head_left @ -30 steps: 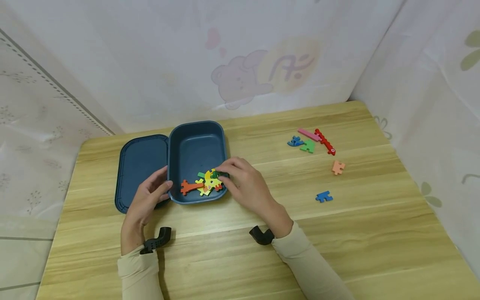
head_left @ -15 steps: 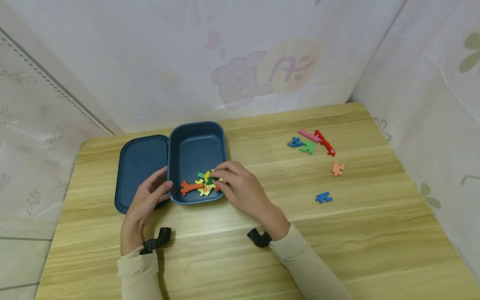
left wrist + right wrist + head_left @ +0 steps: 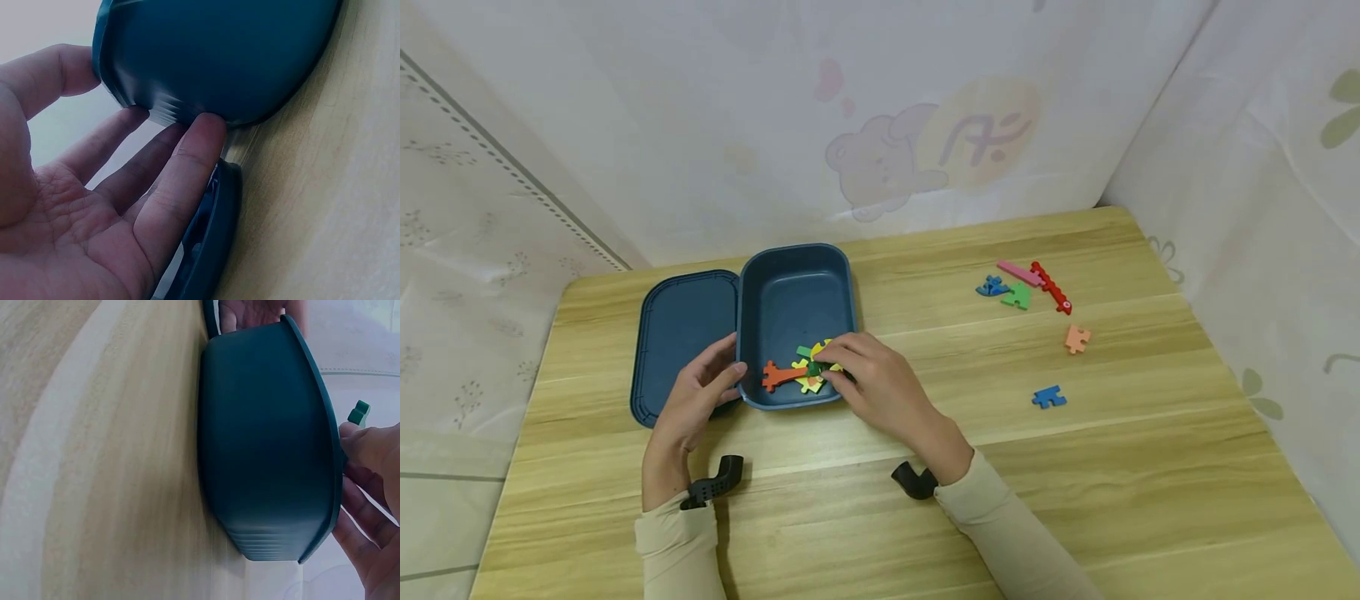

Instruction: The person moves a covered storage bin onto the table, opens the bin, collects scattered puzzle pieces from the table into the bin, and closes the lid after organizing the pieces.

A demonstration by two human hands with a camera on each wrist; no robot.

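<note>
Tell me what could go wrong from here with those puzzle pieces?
The dark green piece pinched by the right hand might slip and drop. The left hand holds the box at its side, so an uneven tug could tip it. The plain blue piece, lying apart on the table, might be overlooked.

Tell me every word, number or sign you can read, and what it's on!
No words or numbers can be read for sure.
Cloth behind the table: a purple, letter-like sign on a pale yellow circle, too faint to make out.
Blue box and lid: no writing shows.
Puzzle pieces: any marks are too small to read.
</note>
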